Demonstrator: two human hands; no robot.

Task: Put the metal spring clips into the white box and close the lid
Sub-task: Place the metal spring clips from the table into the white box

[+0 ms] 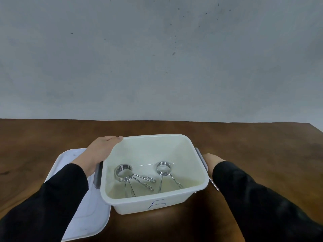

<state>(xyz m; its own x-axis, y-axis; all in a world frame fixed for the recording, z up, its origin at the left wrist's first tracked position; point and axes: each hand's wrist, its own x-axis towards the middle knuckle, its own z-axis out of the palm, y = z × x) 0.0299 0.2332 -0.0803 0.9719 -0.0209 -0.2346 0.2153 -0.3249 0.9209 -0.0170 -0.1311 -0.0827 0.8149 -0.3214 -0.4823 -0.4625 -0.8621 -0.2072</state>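
A dark brown wooden desk point(244, 145) with a glossy, grained top fills the lower half from 3 to 9 o'clock, backed toward 12 o'clock by a plain grey wall point(157, 58) flecked with dark specks.

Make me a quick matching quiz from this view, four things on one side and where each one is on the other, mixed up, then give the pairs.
Things:
1. lid
2. spring clips
3. left hand
4. right hand

Places:
A. inside the white box
B. flat on the table, left of the box
C. at the box's right side
D. on the box's far-left rim

Pairs: 1-B, 2-A, 3-D, 4-C
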